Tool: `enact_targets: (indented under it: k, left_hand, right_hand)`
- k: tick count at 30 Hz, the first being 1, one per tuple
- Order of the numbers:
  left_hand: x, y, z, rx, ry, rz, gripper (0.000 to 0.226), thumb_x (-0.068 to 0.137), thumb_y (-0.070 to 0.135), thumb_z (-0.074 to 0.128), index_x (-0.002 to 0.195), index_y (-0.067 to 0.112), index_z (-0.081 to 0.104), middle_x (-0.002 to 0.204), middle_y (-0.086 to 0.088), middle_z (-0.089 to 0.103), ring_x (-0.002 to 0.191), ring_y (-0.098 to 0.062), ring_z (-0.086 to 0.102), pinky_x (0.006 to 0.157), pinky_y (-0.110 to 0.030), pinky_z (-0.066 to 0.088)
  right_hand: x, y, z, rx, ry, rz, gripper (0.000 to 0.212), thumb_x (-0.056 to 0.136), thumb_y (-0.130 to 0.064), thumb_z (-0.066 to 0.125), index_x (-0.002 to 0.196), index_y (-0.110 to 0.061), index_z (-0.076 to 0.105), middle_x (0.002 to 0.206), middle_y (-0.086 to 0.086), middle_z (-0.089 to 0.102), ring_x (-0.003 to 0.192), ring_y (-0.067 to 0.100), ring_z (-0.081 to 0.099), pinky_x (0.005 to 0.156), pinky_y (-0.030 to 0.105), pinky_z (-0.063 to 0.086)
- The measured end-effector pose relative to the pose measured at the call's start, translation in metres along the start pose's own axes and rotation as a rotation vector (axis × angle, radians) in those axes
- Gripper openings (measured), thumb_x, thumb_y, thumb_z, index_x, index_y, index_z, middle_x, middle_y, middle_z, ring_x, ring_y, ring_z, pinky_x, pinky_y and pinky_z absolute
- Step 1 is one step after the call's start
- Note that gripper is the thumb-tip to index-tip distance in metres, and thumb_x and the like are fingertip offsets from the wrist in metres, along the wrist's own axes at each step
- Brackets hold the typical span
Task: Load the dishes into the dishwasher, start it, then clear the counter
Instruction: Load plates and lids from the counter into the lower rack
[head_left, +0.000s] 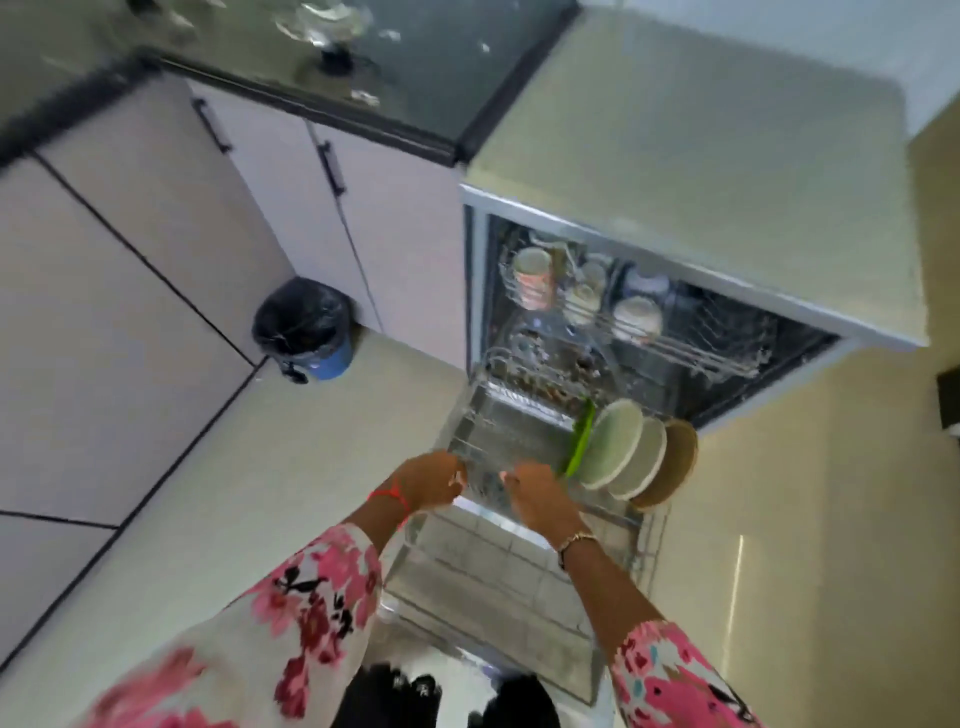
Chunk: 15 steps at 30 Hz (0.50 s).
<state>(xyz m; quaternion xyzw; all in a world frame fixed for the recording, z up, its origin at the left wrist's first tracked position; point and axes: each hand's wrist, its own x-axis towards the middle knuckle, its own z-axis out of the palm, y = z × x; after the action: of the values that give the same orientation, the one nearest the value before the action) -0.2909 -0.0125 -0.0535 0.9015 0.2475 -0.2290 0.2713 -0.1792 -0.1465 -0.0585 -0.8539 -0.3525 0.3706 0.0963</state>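
Rack (483, 421) sits pulled out at frame centre, plates (618, 452) upright at its frame-right end — left hand (431, 478) and right hand (540, 493) curl fingers (457, 477) round its near rim (dishwasher tub (649, 374) straight beyond, up-frame).

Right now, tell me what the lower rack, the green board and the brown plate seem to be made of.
Lower rack: probably coated metal wire, going by its thin pale-grey grid.
Green board: likely plastic, given its bright, even lime colour and thin edge.
Brown plate: matte tan. It could be wood, bamboo or melamine, and the blur leaves that open.
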Motion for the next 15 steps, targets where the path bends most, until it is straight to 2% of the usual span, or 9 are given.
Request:
enact_targets:
  k: [3, 6, 7, 10, 15]
  left_hand:
    - [-0.041, -0.072, -0.026, -0.011, 0.053, -0.043, 0.027, 0.089, 0.021, 0.047, 0.113, 0.020, 0.059, 0.122, -0.008, 0.057, 0.115, -0.024, 0.052, 0.093, -0.032, 0.040]
    - [-0.090, -0.154, -0.061, -0.017, 0.118, -0.101, 0.025, 0.089, 0.022, 0.044, 0.108, 0.020, 0.060, 0.117, -0.006, 0.058, 0.110, -0.022, 0.053, 0.088, -0.031, 0.040]
    - [-0.104, -0.179, -0.074, -0.025, 0.149, -0.117, 0.024, 0.089, 0.022, 0.043, 0.106, 0.019, 0.060, 0.115, -0.005, 0.059, 0.108, -0.022, 0.053, 0.085, -0.030, 0.040]
    - [-0.140, -0.241, -0.115, -0.064, 0.258, -0.183, 0.023, 0.090, 0.022, 0.040, 0.101, 0.017, 0.060, 0.110, -0.007, 0.061, 0.103, -0.025, 0.054, 0.081, -0.032, 0.041]
    - [-0.167, -0.315, -0.186, -0.118, 0.440, -0.237, 0.025, 0.092, 0.017, 0.043, 0.103, 0.007, 0.062, 0.109, -0.015, 0.062, 0.104, -0.032, 0.056, 0.085, -0.037, 0.045]
  right_hand:
    - [0.006, -0.072, 0.012, -0.079, 0.016, -0.098, 0.036, 0.101, -0.020, 0.029, 0.109, 0.003, 0.056, 0.111, 0.021, 0.058, 0.104, 0.029, 0.055, 0.087, 0.033, 0.040]
    - [0.019, -0.150, 0.033, -0.068, 0.063, -0.110, 0.034, 0.100, -0.024, 0.035, 0.103, 0.002, 0.057, 0.110, 0.022, 0.059, 0.087, 0.022, 0.051, 0.076, 0.032, 0.036]
    - [0.023, -0.175, 0.038, -0.090, 0.062, -0.124, 0.033, 0.099, -0.023, 0.036, 0.103, 0.003, 0.056, 0.111, 0.022, 0.059, 0.087, 0.021, 0.051, 0.076, 0.032, 0.036]
    - [0.035, -0.241, 0.044, -0.200, 0.072, -0.200, 0.032, 0.099, -0.021, 0.035, 0.107, 0.002, 0.054, 0.112, 0.017, 0.058, 0.106, 0.027, 0.055, 0.088, 0.033, 0.039]
    - [0.069, -0.339, 0.036, -0.265, 0.159, -0.298, 0.031, 0.098, -0.026, 0.038, 0.107, -0.001, 0.055, 0.113, 0.016, 0.058, 0.109, 0.031, 0.055, 0.089, 0.035, 0.042]
